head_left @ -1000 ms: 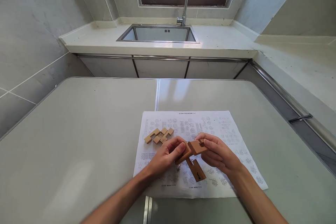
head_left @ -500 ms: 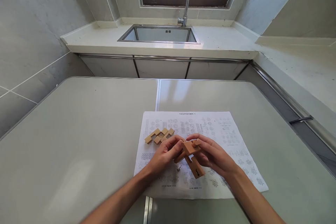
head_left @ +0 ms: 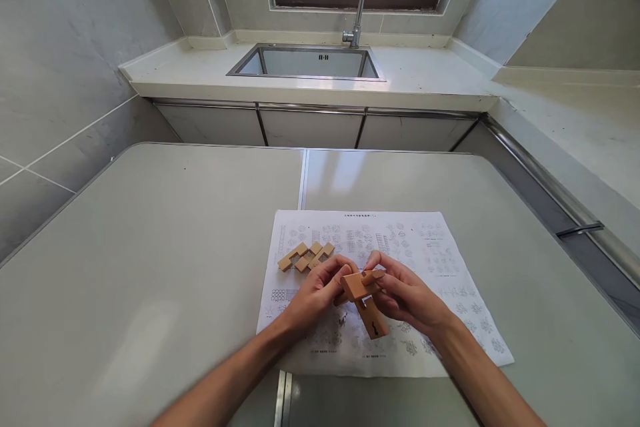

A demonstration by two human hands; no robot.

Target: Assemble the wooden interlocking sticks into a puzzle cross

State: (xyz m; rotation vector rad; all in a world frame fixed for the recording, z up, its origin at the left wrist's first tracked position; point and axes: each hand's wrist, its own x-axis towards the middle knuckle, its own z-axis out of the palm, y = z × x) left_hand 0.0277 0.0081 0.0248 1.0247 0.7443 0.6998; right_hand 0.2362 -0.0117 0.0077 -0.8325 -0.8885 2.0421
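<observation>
Notched wooden puzzle pieces [head_left: 354, 289], held group: sitting between both hands, above the near middle of the sheet; clock directions are being taken from this group.

Progress, left to right:
– Grey tabletop [head_left: 150, 240]: extending from 9 o'clock, bearing the printed diagram sheet [head_left: 360, 366].
– Loose wooden pieces [head_left: 293, 257]: lying close together on the sheet at 10 o'clock, paler and notched; exact count not showing. These are remaining outside the held group.
– Left hand [head_left: 320, 287]: coming in at 9 o'clock, thumb and fingers pinching together on the group's left end.
– Held group: the upper piece is lying across the lower piece [head_left: 370, 315], which is slanting out toward 5 o'clock with its notch showing. Whether they are interlocking or only touching, the view is not telling.
– Right hand [head_left: 410, 293]: coming in at 3 o'clock, fingertips clamping on the upper piece's right end, by a small projecting part.
– Judged stage: partway, with some pieces being brought together and others waiting.

Markings, left to right:
– Sheet: carrying rows of small line drawings; a heading is running along the far edge at 12 o'clock and captions along the near edge at 6 to 7 o'clock, all too small for reading.
– Lower piece: bearing a black squiggle-like mark [head_left: 375, 328] near its end, not resolving into a letter.
– Brands: none showing legibly.
</observation>
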